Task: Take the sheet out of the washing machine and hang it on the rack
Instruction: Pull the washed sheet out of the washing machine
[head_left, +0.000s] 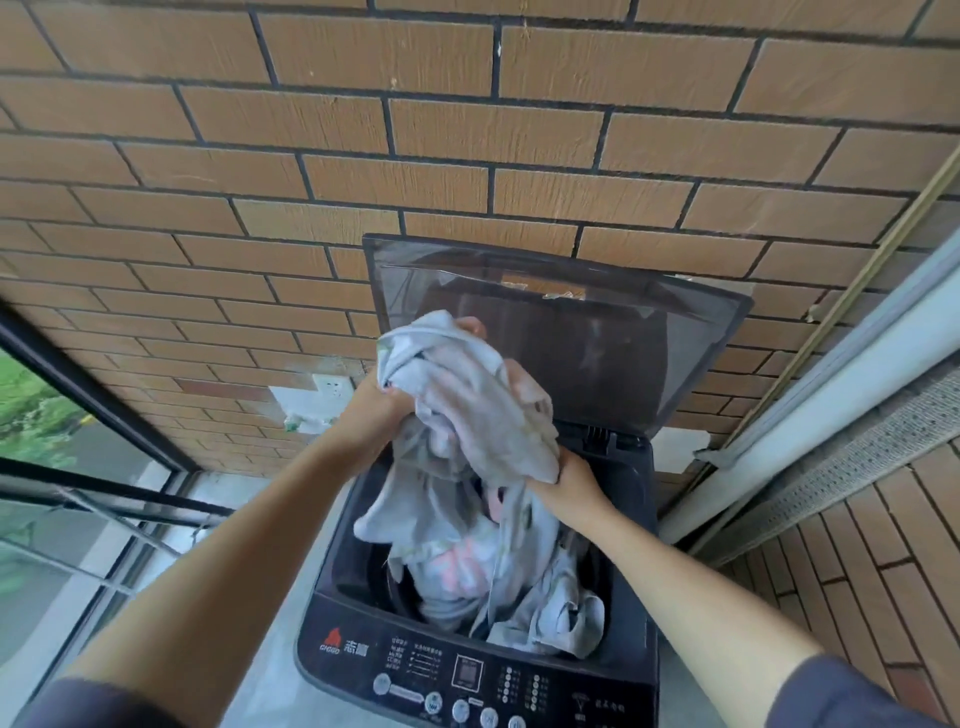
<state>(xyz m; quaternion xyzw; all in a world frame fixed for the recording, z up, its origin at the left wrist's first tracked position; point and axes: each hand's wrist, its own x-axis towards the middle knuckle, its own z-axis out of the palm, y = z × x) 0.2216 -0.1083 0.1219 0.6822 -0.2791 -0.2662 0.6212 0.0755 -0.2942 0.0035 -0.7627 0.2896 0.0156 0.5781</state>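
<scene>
- washing machine: dark grey top-loading unit, standing against a wall of tan brick tiles.
- lid: dark tinted panel, raised and tilted back toward the wall; the drum opening is exposed.
- control panel: along the near edge of the machine, with round buttons, a small display and a red logo at its left end.
- sheet: pale grey crumpled fabric with a pink print. its upper part is bunched and lifted above the drum opening; its lower part hangs down into the drum, and one fold lies over the near right rim.
- left hand: fingers curled tight into the left side of the lifted bunch, gripping the fabric.
- right hand: fingers closed around the lower right edge of the lifted bunch, gripping the fabric above the right side of the opening.
- both forearms are bare; dark blue sleeves show at the bottom corners.
- white wall socket: on the wall, just left of the left hand.
- black-framed window: at the left, with greenery beyond the glass.
</scene>
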